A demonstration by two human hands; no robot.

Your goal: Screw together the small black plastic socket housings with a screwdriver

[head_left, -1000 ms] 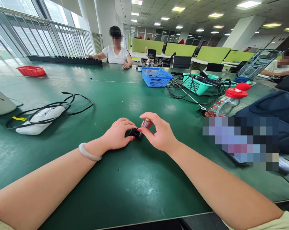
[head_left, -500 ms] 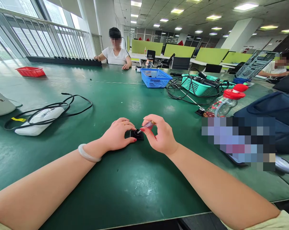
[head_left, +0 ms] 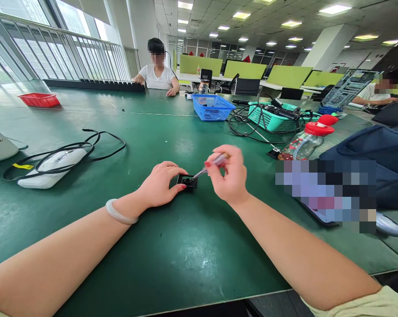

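Observation:
A small black rectangular part (head_left: 191,182) lies on the green table (head_left: 172,255) in front of me. Thumb and fingers of my left hand (head_left: 161,185) grip its left end against the tabletop. My right hand (head_left: 230,174) pinches a screwdriver (head_left: 220,160) by its pale purplish handle. The thin metal shaft slants down to the left, and its tip is at the right side of the black part; whether it touches cannot be made out. Fine details inside the part are too small to tell.
A white device (head_left: 53,169) wrapped in a black cable lies at left, beyond it a red tray (head_left: 38,100). Ahead are a blue basket (head_left: 213,108) and a teal basket (head_left: 271,118) with cables. A red-lidded bottle (head_left: 304,141) and dark bag (head_left: 357,163) stand right. A person (head_left: 157,75) sits opposite.
My right hand has drawn up and to the right with the screwdriver, baring more of its shaft. My left hand stays on the black part.

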